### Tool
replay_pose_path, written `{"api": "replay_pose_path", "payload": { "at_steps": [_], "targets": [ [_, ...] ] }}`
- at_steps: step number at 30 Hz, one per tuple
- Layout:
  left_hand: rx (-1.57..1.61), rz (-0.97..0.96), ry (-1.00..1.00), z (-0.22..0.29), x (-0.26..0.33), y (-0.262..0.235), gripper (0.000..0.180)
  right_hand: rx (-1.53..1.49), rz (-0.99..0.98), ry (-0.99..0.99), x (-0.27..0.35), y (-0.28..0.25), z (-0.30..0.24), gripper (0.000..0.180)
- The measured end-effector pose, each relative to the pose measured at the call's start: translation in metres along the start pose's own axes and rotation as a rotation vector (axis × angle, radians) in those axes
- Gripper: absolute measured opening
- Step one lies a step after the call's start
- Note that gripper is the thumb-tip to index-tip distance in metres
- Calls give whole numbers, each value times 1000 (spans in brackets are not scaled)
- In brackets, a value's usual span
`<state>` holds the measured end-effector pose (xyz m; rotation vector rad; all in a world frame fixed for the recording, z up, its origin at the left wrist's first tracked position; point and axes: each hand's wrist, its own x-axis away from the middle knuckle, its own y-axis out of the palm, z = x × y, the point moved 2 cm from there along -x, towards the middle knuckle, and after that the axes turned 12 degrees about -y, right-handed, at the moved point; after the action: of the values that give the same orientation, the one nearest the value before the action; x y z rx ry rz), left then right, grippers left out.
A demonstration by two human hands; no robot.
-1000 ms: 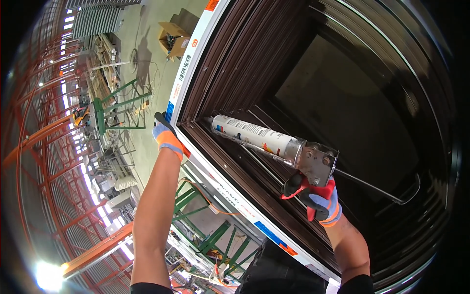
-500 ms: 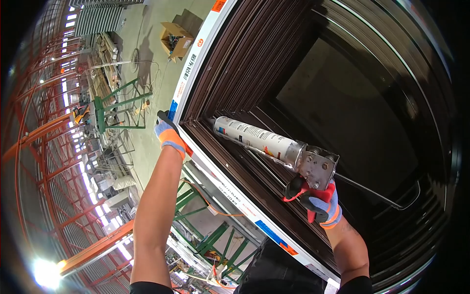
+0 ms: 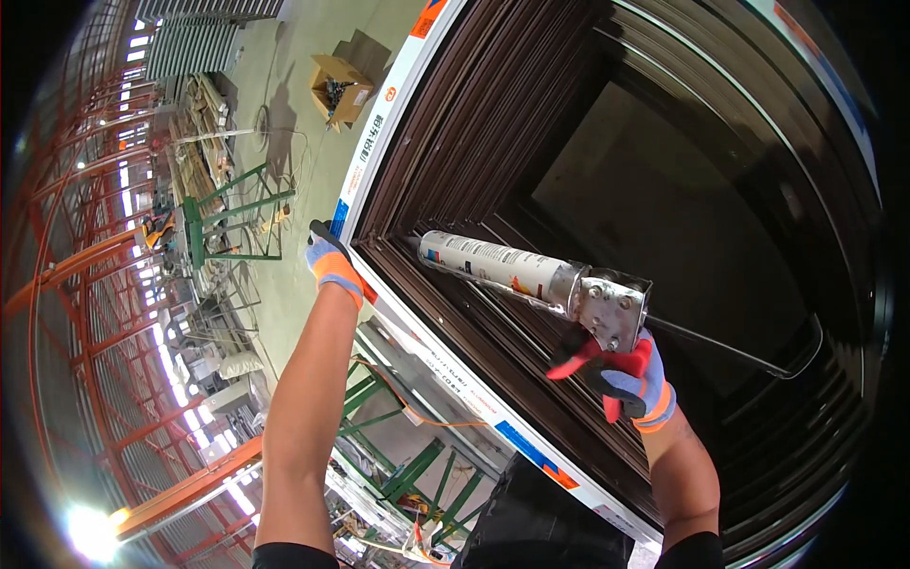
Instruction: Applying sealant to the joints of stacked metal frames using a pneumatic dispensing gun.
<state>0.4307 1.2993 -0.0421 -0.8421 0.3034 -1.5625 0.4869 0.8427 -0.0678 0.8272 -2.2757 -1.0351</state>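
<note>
My right hand, in a blue and orange glove with dark fingers, is closed round the red handle of a caulking gun. A white sealant cartridge lies in the gun, its tip pointing into the left inner corner of a dark brown metal frame. Behind the gun, a thin rod sticks out and ends in a bent hook. My left hand, gloved alike, grips the outer edge of that frame at the same corner, over the white protective tape. The nozzle's very tip is hard to make out in the dark corner.
Several brown frames seem stacked in layers, with a dark panel inside. An open cardboard box sits on the floor beyond. Green metal stands are at the left and below the frame. An orange cord runs there too.
The rear of the caulking gun has tipped slightly up in the picture, its hooked rod swinging up with it. My right hand has shifted a little. My left hand keeps its hold on the frame.
</note>
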Motion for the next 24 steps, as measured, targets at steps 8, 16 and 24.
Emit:
{"api": "replay_pose_path", "payload": {
  "at_steps": [8, 16, 24],
  "targets": [
    [-34, 40, 10, -17, -58, -10, 48, 167, 33, -50, 17, 37, -33, 51],
    [-56, 255, 357, -21, -35, 7, 49, 517, 274, -221, 62, 58, -64, 53],
    [67, -375, 829, 80, 86, 70, 31, 622, 619, -515, 78, 85, -57, 47]
  ]
}}
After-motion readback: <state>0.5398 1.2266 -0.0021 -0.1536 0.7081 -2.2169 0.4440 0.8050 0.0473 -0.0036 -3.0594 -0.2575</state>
